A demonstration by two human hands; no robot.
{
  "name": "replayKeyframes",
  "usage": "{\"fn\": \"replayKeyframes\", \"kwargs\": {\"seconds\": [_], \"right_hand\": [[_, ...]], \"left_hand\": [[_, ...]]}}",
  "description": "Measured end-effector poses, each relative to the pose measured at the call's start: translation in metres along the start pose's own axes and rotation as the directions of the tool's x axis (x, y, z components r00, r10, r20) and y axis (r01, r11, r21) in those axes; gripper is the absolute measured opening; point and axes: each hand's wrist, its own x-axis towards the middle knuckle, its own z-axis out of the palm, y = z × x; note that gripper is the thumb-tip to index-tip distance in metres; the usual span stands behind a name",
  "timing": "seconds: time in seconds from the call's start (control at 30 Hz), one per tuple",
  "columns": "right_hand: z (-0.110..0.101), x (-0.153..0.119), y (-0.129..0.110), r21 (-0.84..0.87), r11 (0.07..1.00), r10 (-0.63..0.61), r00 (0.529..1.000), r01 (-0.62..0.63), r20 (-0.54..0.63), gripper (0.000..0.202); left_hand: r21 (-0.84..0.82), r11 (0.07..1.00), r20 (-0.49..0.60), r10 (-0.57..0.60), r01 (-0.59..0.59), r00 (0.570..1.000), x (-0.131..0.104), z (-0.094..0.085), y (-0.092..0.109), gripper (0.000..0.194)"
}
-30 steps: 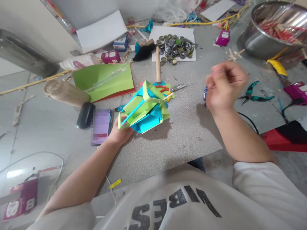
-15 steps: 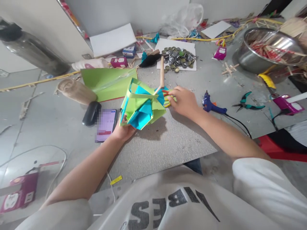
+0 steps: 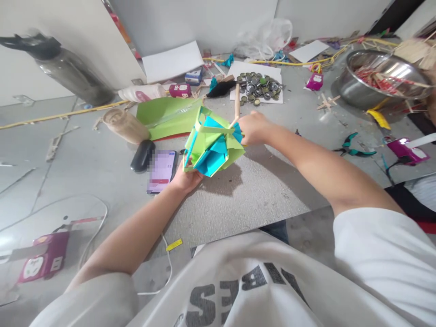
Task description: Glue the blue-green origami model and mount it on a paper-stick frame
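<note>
A green-and-blue folded paper craft, with flaps and a narrow green strip across it, is held above the table by my left hand. The fingers of that hand are closed on its lower left side and partly hidden by the paper. My right hand is closed at the craft's right edge. It covers most of a tool with red and yellow handles that looks like scissors; only a yellow bit shows below the fingers. A wooden stick lies just beyond the craft.
Behind are green paper, bottle caps and a steel bowl. A phone and black case lie left. Pliers lie right, and a large bottle stands far left.
My right hand has closed further around the tool, hiding its handles. The right forearm has risen and now covers the glue gun. The camera view has shifted slightly, and my left hand keeps its hold.
</note>
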Motion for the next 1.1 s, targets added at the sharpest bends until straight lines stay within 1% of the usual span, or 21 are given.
{"fn": "replayKeyframes", "kwargs": {"seconds": [0.07, 0.1, 0.13, 0.17, 0.2, 0.23, 0.27, 0.3, 0.4, 0.43, 0.47, 0.5, 0.53, 0.6, 0.67, 0.73, 0.87, 0.93, 1.1], "right_hand": [[-0.014, -0.022, 0.01, -0.002, 0.999, 0.035, 0.995, -0.035, -0.091, 0.021], [-0.019, -0.037, 0.014, 0.021, 0.997, 0.073, 0.982, -0.07, -0.174, 0.024], [-0.023, -0.052, 0.018, 0.141, 0.984, 0.146, 0.938, -0.106, -0.315, 0.022], [-0.025, -0.07, 0.02, 0.288, 0.953, 0.21, 0.883, -0.09, -0.419, 0.02], [-0.026, -0.089, 0.02, 0.432, 0.901, 0.279, 0.816, -0.04, -0.506, 0.019], [-0.025, -0.11, 0.018, 0.55, 0.835, 0.337, 0.76, 0.032, -0.555, 0.023], [-0.024, -0.132, 0.013, 0.643, 0.761, 0.379, 0.744, 0.088, -0.55, 0.027], [-0.022, -0.155, 0.006, 0.719, 0.689, 0.419, 0.757, 0.095, -0.502, 0.03], [-0.009, -0.225, -0.023, 0.871, 0.492, 0.488, 0.827, 0.003, -0.279, 0.031], [-0.003, -0.245, -0.033, 0.916, 0.4, 0.502, 0.844, -0.034, -0.188, 0.031], [0.004, -0.264, -0.043, 0.958, 0.278, 0.502, 0.861, -0.074, -0.079, 0.028], [0.011, -0.279, -0.05, 0.982, 0.15, 0.485, 0.874, -0.111, 0.025, 0.023], [0.018, -0.29, -0.056, 0.989, 0.061, 0.473, 0.876, -0.136, 0.091, 0.017], [0.029, -0.302, -0.063, 0.987, -0.015, 0.459, 0.876, -0.158, 0.147, 0.012], [0.035, -0.302, -0.062, 0.986, -0.03, 0.449, 0.879, -0.165, 0.161, 0.019], [0.034, -0.293, -0.056, 0.982, -0.037, 0.422, 0.888, -0.184, 0.182, 0.029], [0.028, -0.275, -0.043, 0.974, -0.032, 0.378, 0.9, -0.224, 0.22, 0.037], [0.025, -0.27, -0.041, 0.972, -0.018, 0.353, 0.908, -0.235, 0.226, 0.046], [0.021, -0.259, -0.046, 0.985, 0.022, 0.282, 0.946, -0.173, 0.16, 0.065]], "left_hand": [[-0.006, 0.999, 0.037, -0.037, 0.038, 0.999, -0.001, 0.001, -0.001, 0.062], [-0.005, 0.998, 0.061, -0.058, 0.059, 0.996, -0.001, 0.002, -0.001, 0.059], [-0.003, 0.997, 0.08, -0.074, 0.075, 0.994, -0.002, 0.003, -0.001, 0.056], [-0.002, 0.997, 0.091, -0.081, 0.081, 0.993, -0.002, 0.004, 0.0, 0.054], [-0.001, 0.997, 0.097, -0.083, 0.083, 0.992, -0.002, 0.005, 0.0, 0.054], [-0.001, 0.996, 0.101, -0.084, 0.085, 0.991, -0.002, 0.005, 0.0, 0.054], [0.0, 0.996, 0.104, -0.085, 0.085, 0.991, -0.002, 0.006, 0.0, 0.054], [0.003, 0.996, 0.105, -0.085, 0.085, 0.991, -0.002, 0.006, 0.0, 0.054], [0.004, 0.997, 0.113, -0.08, 0.08, 0.99, 0.0, 0.007, 0.0, 0.052], [0.001, 0.997, 0.116, -0.079, 0.08, 0.99, 0.0, 0.008, 0.0, 0.05], [0.0, 0.997, 0.118, -0.079, 0.08, 0.99, 0.001, 0.008, 0.0, 0.048], [0.001, 0.997, 0.117, -0.077, 0.078, 0.99, 0.001, 0.008, 0.0, 0.047], [0.005, 0.997, 0.112, -0.073, 0.073, 0.991, 0.001, 0.009, 0.0, 0.046], [0.02, 0.998, 0.095, -0.06, 0.058, 0.994, 0.001, 0.01, 0.0, 0.046], [0.033, 0.999, 0.079, -0.042, 0.04, 0.996, 0.0, 0.013, 0.0, 0.047], [0.038, 0.999, 0.075, -0.03, 0.027, 0.997, -0.001, 0.016, 0.001, 0.049], [0.051, 0.999, 0.082, -0.017, 0.013, 0.997, -0.004, 0.022, 0.005, 0.052], [0.048, 0.999, 0.077, -0.011, 0.008, 0.997, -0.005, 0.024, 0.005, 0.055], [0.036, 0.999, 0.086, 0.014, -0.017, 0.996, -0.006, 0.028, 0.005, 0.057]]}}
